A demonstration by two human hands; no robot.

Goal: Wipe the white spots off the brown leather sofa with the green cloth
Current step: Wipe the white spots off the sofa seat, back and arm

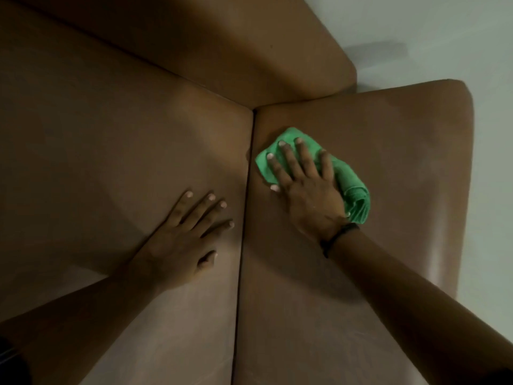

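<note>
The brown leather sofa (111,134) fills most of the view, with a seam (245,218) running down between two seat cushions. My right hand (305,190) lies flat on the bunched green cloth (352,190) and presses it onto the right cushion, just right of the seam. The cloth sticks out beyond my fingertips and past the outer side of my palm. My left hand (188,237) rests flat on the left cushion with its fingers spread and nothing in it. No white spots show clearly in the dim light.
The sofa's backrest (222,51) rises at the top and its armrest edge (458,162) curves down on the right. Pale floor or wall (488,79) lies beyond the armrest. A dark band (337,237) circles my right wrist.
</note>
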